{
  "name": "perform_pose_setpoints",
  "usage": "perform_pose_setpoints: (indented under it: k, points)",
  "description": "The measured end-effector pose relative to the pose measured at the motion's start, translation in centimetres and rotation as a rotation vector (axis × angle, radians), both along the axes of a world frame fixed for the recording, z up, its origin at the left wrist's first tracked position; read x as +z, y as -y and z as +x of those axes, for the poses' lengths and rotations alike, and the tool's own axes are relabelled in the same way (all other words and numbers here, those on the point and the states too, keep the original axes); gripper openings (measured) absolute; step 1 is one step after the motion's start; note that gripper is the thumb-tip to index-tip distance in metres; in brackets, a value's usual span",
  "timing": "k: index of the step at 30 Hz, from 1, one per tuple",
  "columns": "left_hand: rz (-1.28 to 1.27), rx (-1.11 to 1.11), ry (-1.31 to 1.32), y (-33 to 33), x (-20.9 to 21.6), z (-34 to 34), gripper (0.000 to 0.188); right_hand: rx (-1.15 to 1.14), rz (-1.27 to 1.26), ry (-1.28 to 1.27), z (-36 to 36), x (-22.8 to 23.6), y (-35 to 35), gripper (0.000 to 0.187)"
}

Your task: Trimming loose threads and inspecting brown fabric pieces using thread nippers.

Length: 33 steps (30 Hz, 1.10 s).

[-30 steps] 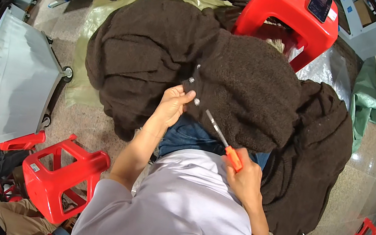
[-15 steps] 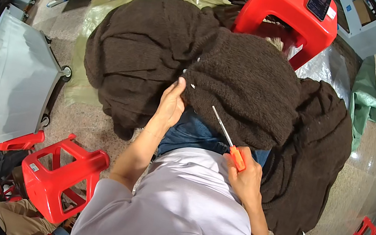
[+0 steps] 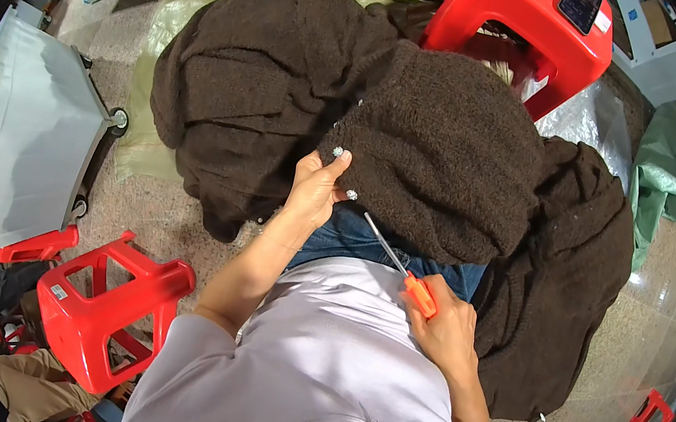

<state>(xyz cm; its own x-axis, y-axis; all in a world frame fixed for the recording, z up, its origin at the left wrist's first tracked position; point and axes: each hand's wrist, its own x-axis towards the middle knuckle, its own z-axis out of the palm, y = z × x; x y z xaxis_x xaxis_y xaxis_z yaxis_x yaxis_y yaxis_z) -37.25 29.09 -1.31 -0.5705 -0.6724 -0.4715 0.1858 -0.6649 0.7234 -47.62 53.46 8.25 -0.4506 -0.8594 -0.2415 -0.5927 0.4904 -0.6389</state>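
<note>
left hand (image 3: 317, 185) pinches brown knit garment (image 3: 447, 153) edge by 2 silver studs (image 3: 337, 153) | right hand (image 3: 449, 325) grips orange-handled tool (image 3: 404, 272), tip near garment | red stool (image 3: 109, 306) at left

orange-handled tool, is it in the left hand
No, the orange-handled tool is held in the right hand, while the left hand pinches the edge of the dark brown knitted garment.

Brown knit (image 3: 423, 136) heaps over the lap, blocking any reach forward. A red stool (image 3: 528, 28) stands close behind it, another stool (image 3: 103, 310) at the left (near a white panel (image 3: 24, 147)). Bare floor (image 3: 663, 314) lies open on the right.
</note>
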Motion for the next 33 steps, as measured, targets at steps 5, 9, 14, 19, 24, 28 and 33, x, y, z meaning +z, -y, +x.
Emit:
perform_pose_setpoints:
  k: [5,9,14,19,24,28,33]
  points:
    - [0.002,0.062,0.01,0.0,0.0,-0.1,0.019,-0.06,-0.075,0.0,0.3,-0.4,0.3,0.021]
    - [-0.004,0.088,0.072,0.4,0.7,-0.1,0.019,-0.091,-0.116,-0.014,0.2,-0.2,0.6,0.021]
    - [-0.126,0.045,0.093,0.1,1.5,-0.3,0.012,-0.111,-0.159,0.008,0.0,0.0,1.4,0.02]
    - [-0.195,-0.114,0.09,0.4,1.6,1.3,0.008,-0.076,-0.077,-0.024,-0.2,-0.6,1.4,0.019]
    - [-0.096,-1.319,0.088,1.8,5.0,4.7,0.009,-0.364,-0.432,0.326,-3.7,-2.2,-2.6,0.015]
    - [-0.248,-1.052,0.198,7.3,3.4,4.9,0.022,-1.007,-0.556,0.497,-7.1,-2.8,-4.9,0.014]
    - [-0.377,-0.386,0.381,9.1,0.9,-1.7,0.053,-1.136,-0.467,0.635,-8.2,-8.2,-7.2,0.015]
